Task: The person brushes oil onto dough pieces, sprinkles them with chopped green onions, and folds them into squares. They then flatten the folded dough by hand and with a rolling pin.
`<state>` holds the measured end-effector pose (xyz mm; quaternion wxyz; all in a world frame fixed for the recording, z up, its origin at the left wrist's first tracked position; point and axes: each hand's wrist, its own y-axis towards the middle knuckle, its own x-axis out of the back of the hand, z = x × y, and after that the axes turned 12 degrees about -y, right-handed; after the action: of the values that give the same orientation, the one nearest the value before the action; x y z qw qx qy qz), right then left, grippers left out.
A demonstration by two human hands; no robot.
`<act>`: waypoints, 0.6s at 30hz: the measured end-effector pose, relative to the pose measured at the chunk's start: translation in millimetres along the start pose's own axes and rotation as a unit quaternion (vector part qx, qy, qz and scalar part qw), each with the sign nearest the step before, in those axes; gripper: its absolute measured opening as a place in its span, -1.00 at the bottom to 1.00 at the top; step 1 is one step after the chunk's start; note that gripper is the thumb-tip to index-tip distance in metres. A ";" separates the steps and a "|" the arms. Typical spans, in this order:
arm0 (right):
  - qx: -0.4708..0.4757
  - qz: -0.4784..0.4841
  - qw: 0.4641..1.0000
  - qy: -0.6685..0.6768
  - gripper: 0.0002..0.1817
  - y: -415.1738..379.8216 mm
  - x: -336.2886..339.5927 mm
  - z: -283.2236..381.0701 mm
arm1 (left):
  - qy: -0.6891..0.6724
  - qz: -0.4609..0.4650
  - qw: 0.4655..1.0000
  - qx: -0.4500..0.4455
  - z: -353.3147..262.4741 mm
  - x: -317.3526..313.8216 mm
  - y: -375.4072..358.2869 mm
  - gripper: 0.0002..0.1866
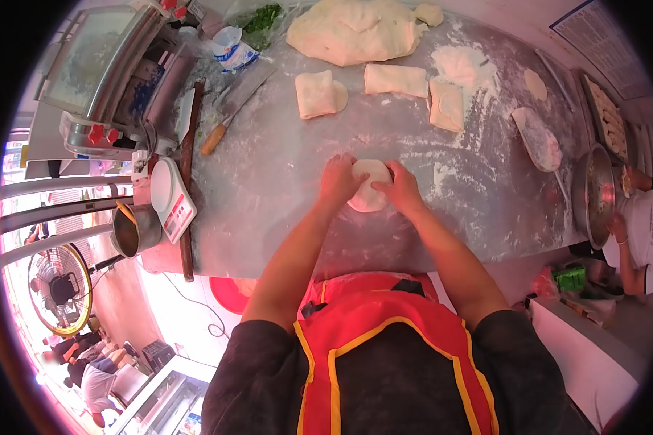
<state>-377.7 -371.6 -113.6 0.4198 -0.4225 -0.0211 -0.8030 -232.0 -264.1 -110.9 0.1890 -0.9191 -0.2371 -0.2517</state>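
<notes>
Both my hands are on one rounded piece of dough [370, 197] at the near middle of the floured table [268, 188]. My left hand [339, 180] curls round its left side, with the thumb on top. From the other side, my right hand [400, 187] grips it, its thumb also pressing the upper face. Beyond my hands lie three folded dough pieces: one at left [315, 96], a long one in the middle [395, 80] and one at right [446, 106]. A large dough mass [355, 32] rests at the far edge.
Left are a knife with a wooden handle [214, 138], a rolling pin [188, 217], a white scale [168, 190], a pot [139, 230] and a roller machine [101, 87]. Right are loose flour [461, 65], a scoop [538, 138], a metal bowl [595, 196] and another person's hand [618, 228].
</notes>
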 end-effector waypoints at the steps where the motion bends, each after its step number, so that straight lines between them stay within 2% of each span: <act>1: 0.000 0.005 1.000 -0.002 -0.40 -2.1 2.4 2.0 | -0.007 0.030 0.999 0.043 -7.0 4.6 0.9 -0.60; 2: 0.001 0.007 1.000 -0.003 -0.39 -2.0 3.8 3.8 | -0.012 0.059 0.995 0.083 -14.9 11.0 3.0 -0.61; 3: 0.072 -0.073 0.993 -0.055 -0.37 -3.2 -1.6 3.4 | -0.016 0.089 0.988 0.124 -18.4 15.1 4.3 -0.62; 5: 0.214 -0.229 0.937 -0.156 -0.33 -7.8 -18.1 7.3 | -0.087 0.047 0.993 0.072 -1.6 12.2 -0.6 -0.62; 6: 0.249 -0.210 0.925 -0.198 -0.31 -11.0 -23.9 11.1 | -0.121 0.028 0.991 0.044 7.9 9.7 -4.3 -0.62; 8: 0.310 -0.171 0.892 -0.280 -0.27 -22.0 -28.1 24.7 | -0.099 -0.092 0.991 0.014 14.4 11.4 -14.8 -0.61; 9: 0.302 -0.156 0.898 -0.279 -0.27 -25.1 -25.4 24.6 | -0.089 -0.154 0.984 0.000 17.2 13.5 -15.4 -0.60; 12: 0.278 -0.121 0.916 -0.261 -0.29 -40.8 -22.2 17.0 | 0.024 -0.244 0.962 -0.118 32.6 38.9 -9.5 -0.54; 15: 0.253 -0.136 0.914 -0.287 -0.29 -61.5 1.5 -13.8 | 0.084 -0.244 0.956 -0.141 36.2 57.8 14.7 -0.44; 18: 0.191 -0.252 0.896 -0.311 -0.31 -32.4 23.7 -48.6 | 0.097 -0.223 0.958 -0.155 26.4 66.3 50.9 -0.40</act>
<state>-439.1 -385.1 -118.0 0.2478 -0.5426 -0.4098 -0.6901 -144.7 -270.8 -107.1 0.0056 -0.8319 -0.3751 -0.4089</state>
